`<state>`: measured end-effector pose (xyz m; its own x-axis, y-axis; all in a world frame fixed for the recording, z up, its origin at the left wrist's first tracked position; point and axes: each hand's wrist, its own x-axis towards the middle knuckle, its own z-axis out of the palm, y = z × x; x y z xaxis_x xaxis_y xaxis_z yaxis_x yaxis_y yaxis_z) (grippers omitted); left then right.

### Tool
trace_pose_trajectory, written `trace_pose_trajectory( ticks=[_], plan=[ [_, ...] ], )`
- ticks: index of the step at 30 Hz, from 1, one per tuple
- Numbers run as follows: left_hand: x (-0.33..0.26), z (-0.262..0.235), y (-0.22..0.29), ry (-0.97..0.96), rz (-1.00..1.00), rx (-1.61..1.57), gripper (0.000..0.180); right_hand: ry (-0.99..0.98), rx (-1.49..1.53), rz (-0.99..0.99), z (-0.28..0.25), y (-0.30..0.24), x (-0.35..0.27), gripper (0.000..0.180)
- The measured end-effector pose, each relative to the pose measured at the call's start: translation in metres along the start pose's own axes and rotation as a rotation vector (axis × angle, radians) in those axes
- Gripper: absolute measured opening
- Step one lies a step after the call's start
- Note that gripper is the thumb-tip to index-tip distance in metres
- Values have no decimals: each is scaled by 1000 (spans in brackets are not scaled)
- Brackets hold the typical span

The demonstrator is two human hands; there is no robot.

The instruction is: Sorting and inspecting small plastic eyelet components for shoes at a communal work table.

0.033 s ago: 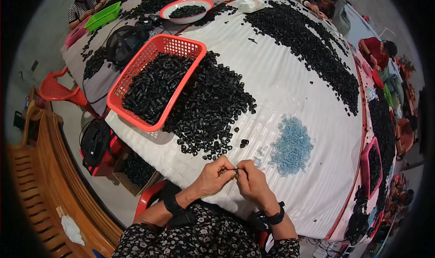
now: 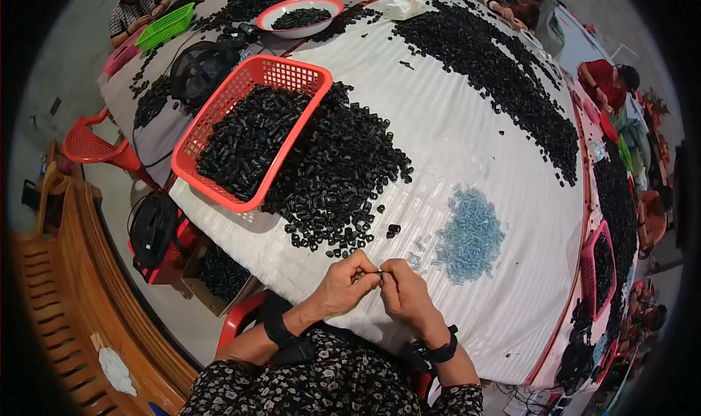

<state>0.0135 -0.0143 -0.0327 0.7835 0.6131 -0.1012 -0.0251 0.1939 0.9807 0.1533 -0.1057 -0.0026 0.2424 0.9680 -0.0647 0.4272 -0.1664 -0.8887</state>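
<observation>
Close to the table's near edge, my left hand [image 2: 345,283] and my right hand [image 2: 409,293] meet fingertip to fingertip. Both pinch one small black part [image 2: 379,273], mostly covered by the fingers, so its exact kind cannot be told. Beyond my left hand spreads a heap of short black plastic pieces [image 2: 336,171], with a few loose ones [image 2: 394,230] at its near right end. A pile of small clear bluish pieces [image 2: 471,237] lies to the right, past my right hand.
A red plastic basket [image 2: 326,87] full of black pieces stands at the left of the heap. Farther off are a red-rimmed bowl [image 2: 266,16], a black fan [image 2: 204,73] and a long black heap [image 2: 489,73]. Other people sit around the tables; a wooden bench [image 2: 109,299] stands left.
</observation>
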Motion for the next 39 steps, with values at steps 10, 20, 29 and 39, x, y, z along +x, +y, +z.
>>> trace_pose_trajectory(
  ticks=[10, 20, 29, 39],
  plan=[
    [3, 5, 12, 105, 22, 121, 12, 178, -506, -533, 11, -3, 2, 37],
    [-2, 17, 11, 228, -5, 140, 11, 285, -655, -473, 24, -1, -3, 41],
    [0, 20, 6, 278, 1, -134, 11, 382, -539, -479, 27, -1, 3, 35],
    [-2, 18, 17, 207, -155, -129, 8, 389, -629, -483, 26, 2, 0, 38]
  ],
)
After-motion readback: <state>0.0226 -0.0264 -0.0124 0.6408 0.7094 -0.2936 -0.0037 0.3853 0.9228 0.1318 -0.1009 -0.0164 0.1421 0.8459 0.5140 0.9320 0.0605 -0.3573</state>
